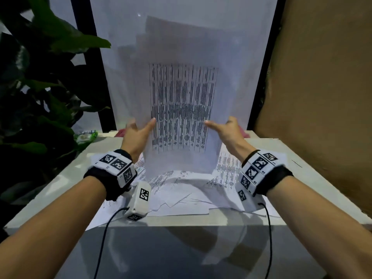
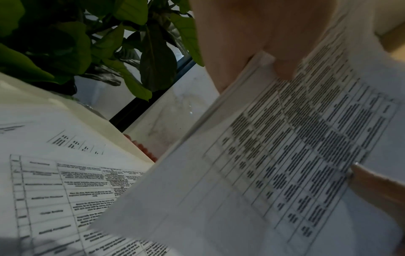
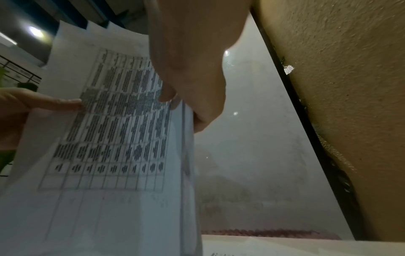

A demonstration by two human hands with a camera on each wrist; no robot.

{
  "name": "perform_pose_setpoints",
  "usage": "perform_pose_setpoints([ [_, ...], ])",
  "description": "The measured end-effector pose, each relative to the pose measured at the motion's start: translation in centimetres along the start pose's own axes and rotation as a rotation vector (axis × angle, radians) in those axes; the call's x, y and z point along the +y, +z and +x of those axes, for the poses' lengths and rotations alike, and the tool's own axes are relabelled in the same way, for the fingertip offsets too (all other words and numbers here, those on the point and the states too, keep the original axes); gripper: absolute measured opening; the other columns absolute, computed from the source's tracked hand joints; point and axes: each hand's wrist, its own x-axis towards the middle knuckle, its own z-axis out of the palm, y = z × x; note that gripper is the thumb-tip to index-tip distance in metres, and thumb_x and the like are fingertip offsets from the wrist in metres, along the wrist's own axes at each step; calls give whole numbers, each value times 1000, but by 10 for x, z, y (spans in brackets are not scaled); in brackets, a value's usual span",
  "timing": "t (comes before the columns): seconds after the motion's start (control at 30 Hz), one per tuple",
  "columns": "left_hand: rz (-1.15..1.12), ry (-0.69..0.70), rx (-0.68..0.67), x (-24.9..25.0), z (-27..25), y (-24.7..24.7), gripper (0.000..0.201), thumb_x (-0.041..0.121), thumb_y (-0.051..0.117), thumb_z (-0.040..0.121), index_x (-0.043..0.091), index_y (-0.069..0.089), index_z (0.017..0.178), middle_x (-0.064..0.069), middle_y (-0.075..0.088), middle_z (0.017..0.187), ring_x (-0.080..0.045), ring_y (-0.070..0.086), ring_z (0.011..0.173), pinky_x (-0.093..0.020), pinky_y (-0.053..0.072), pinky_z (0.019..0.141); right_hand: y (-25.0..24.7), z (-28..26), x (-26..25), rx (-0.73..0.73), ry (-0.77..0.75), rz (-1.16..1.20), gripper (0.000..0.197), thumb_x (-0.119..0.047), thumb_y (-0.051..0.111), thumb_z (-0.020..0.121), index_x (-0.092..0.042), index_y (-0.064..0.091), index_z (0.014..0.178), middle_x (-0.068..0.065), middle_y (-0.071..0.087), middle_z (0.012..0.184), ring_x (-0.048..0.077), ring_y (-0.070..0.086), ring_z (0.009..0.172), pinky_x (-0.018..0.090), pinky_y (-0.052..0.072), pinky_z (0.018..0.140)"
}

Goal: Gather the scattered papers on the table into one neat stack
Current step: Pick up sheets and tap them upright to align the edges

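I hold a bundle of printed sheets (image 1: 182, 101) upright above the table, its front page showing a table of text. My left hand (image 1: 138, 130) grips its left edge, thumb on the front. My right hand (image 1: 223, 127) grips the right edge the same way. In the left wrist view the bundle (image 2: 274, 164) fills the right side, with my left hand (image 2: 263, 43) pinching its edge. In the right wrist view the bundle (image 3: 109, 129) is seen edge-on under my right hand (image 3: 192, 69). More loose sheets (image 1: 181, 190) lie scattered and overlapping on the white table (image 1: 60, 178) below.
A large leafy plant (image 1: 40, 87) stands at the left of the table. A tan wall (image 1: 322, 97) rises on the right and a frosted glass pane (image 1: 181, 27) stands behind. A red cloth (image 1: 246, 133) and a green wrapper (image 1: 86, 135) lie at the table's far edge.
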Motion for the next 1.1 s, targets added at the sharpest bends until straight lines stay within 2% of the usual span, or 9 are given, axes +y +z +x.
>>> perform_pose_setpoints([
  [0.17, 29, 0, -134, 3, -4, -5, 39, 33, 71, 69, 18, 62, 104, 17, 70, 85, 7, 65, 79, -22, 52, 87, 2, -1, 1, -143, 34, 6, 43, -17, 71, 79, 5, 57, 115, 8, 67, 108, 5, 62, 83, 4, 48, 68],
  [0.27, 37, -1, -121, 12, -6, 0, 52, 24, 69, 78, 5, 50, 123, 7, 61, 105, -3, 61, 96, -29, 43, 98, 3, -5, -10, -189, 3, 2, 35, -12, 66, 83, 2, 59, 114, 2, 64, 106, -2, 58, 77, -1, 46, 70],
  [0.4, 47, -20, -55, 24, 4, -3, 59, 23, 69, 82, -1, 43, 130, 0, 59, 112, -15, 53, 111, -29, 37, 101, 11, -5, -27, -181, -59, 28, 73, -33, 77, 68, 23, 49, 104, 23, 61, 96, 31, 59, 82, 29, 51, 85],
  [0.57, 75, -29, -93, 12, -3, -13, 27, 16, 63, 87, 2, 58, 110, -1, 64, 101, -17, 62, 96, -49, 41, 107, 13, -6, -5, -241, 69, -16, 30, -16, 70, 79, -6, 57, 104, 4, 59, 93, 21, 56, 97, 40, 44, 101],
  [0.73, 253, -240, -145, -49, 11, -29, 127, 83, 67, 43, 13, 31, 143, -12, 39, 149, -26, 41, 136, -53, 31, 113, 15, -14, 21, -301, 189, -145, 12, -12, 64, 83, -13, 52, 82, 4, 54, 82, 18, 55, 80, 47, 45, 99],
  [0.8, 290, -270, -169, -45, 12, -33, 107, 72, 70, 57, 10, 40, 139, -12, 49, 142, -26, 53, 124, -53, 41, 106, 14, -11, 21, -263, 174, -137, 10, -11, 63, 83, -11, 54, 87, 2, 54, 83, 16, 55, 79, 43, 45, 100],
  [0.87, 291, -242, -202, -11, -5, -28, 55, 36, 66, 85, 4, 51, 127, -11, 62, 122, -18, 64, 95, -40, 55, 88, 11, -6, 18, -196, 160, -98, 13, -10, 62, 84, -5, 55, 94, 3, 56, 85, 22, 57, 90, 40, 45, 100],
  [0.93, 432, -233, -293, -8, -11, -33, 35, 20, 55, 93, 10, 51, 126, -9, 61, 116, -17, 60, 87, -29, 50, 67, 7, -3, 18, -133, 150, -73, 12, -9, 63, 84, -5, 56, 93, 4, 59, 87, 26, 56, 97, 39, 45, 98],
  [1.1, 1153, -597, -487, -38, -22, -80, 57, 38, 45, 96, 4, 37, 141, -15, 39, 147, -26, 46, 127, -32, 41, 98, 4, -9, 38, -127, 161, -199, 39, -10, 68, 79, 7, 52, 110, 11, 61, 92, 30, 60, 96, 43, 45, 100],
])
